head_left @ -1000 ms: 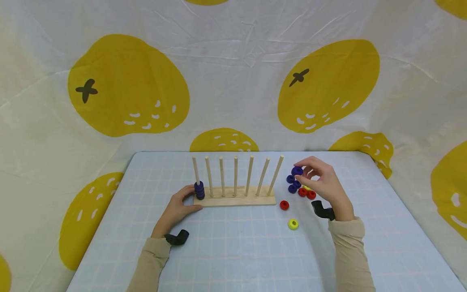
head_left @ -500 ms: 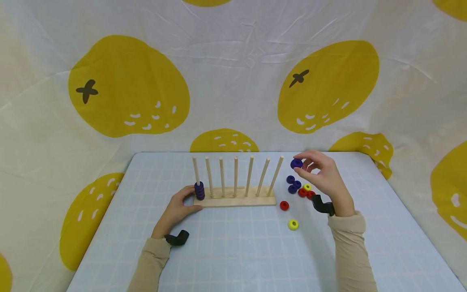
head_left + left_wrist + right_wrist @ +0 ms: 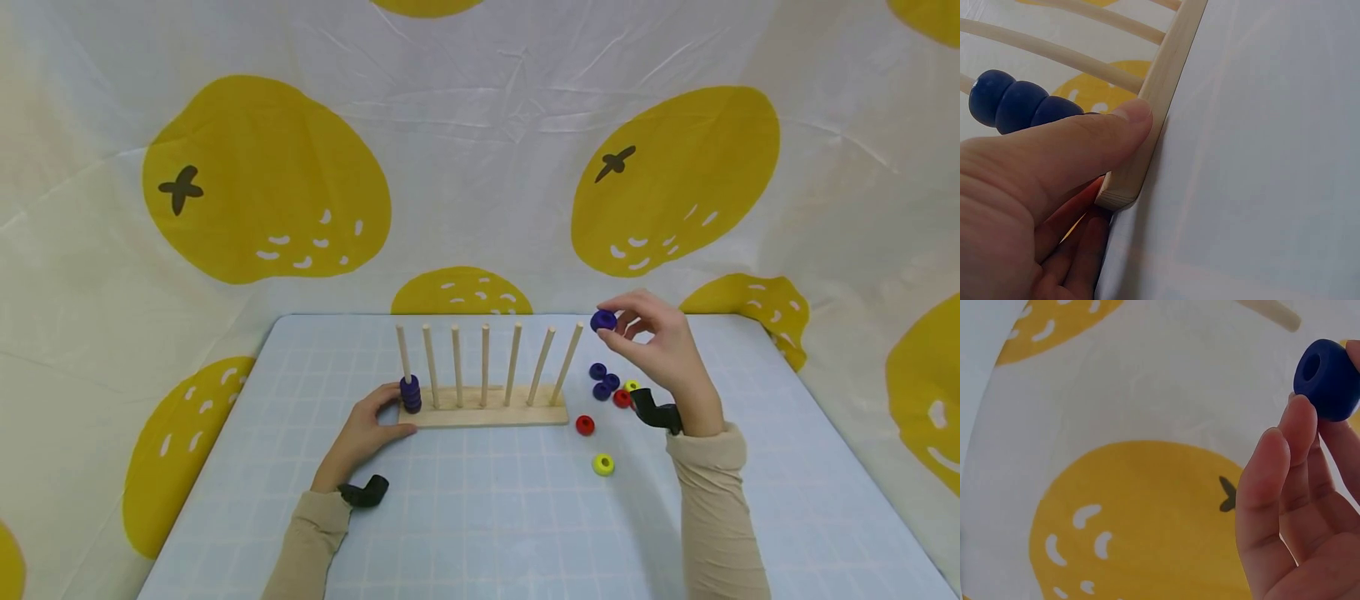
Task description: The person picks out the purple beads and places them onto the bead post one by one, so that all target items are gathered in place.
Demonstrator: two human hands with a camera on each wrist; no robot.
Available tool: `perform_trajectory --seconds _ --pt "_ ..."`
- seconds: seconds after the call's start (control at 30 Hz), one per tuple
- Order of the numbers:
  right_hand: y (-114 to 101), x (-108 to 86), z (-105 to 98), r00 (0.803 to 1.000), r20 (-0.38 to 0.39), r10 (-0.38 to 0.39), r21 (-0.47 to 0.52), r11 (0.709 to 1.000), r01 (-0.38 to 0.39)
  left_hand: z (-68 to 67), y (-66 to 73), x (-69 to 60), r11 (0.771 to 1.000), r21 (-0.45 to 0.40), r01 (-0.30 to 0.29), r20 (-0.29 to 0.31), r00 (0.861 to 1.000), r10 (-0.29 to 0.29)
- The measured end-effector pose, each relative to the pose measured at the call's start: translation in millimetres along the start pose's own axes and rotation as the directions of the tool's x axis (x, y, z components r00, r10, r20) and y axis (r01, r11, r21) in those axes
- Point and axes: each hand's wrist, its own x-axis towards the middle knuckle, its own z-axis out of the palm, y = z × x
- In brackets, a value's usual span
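A wooden peg rack [image 3: 495, 417] with several upright pegs stands on the table, and blue beads [image 3: 410, 394] are stacked on its leftmost peg. My left hand [image 3: 367, 429] grips the left end of the rack's base; in the left wrist view the thumb [image 3: 1129, 122] lies on the base's edge, fingers behind it. Raised just right of the rightmost peg's tip, my right hand [image 3: 656, 342] pinches a blue bead [image 3: 603, 321] between thumb and fingers. The right wrist view shows that same blue bead [image 3: 1327, 380] with its hole facing left, apart from the peg tip [image 3: 1285, 315].
Right of the rack lie loose blue beads [image 3: 602, 391], a red bead [image 3: 622, 398] and a yellow bead [image 3: 632, 386], some partly hidden by the right wrist's camera. Another red bead [image 3: 585, 425] and yellow bead [image 3: 603, 464] lie nearer. A patterned curtain [image 3: 480, 183] hangs behind the table.
My right hand has lifted the blue bead up from the loose beads and shifted it slightly left, toward the rightmost peg's tip. The left hand and rack have stayed put.
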Motion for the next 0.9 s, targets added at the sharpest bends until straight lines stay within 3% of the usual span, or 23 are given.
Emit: perform_trajectory --seconds 0.37,0.63,0.9 --pt "-19.9 15.6 8.9 0.999 -0.037 0.018 0.041 0.999 -0.016 1.7 3.5 -2.0 1.0 0.018 0.008 -0.01 1.0 -0.008" --pt "-31.4 28.6 15.0 0.998 -0.059 -0.01 0.092 0.996 0.015 -4.9 41.0 -7.7 1.0 0.022 0.004 0.014 1.0 -0.004" --pt "-15.8 40.6 27.8 0.998 -0.064 -0.015 0.155 0.988 0.025 -5.6 43.5 -6.8 1.0 0.004 0.01 0.011 1.0 -0.01"
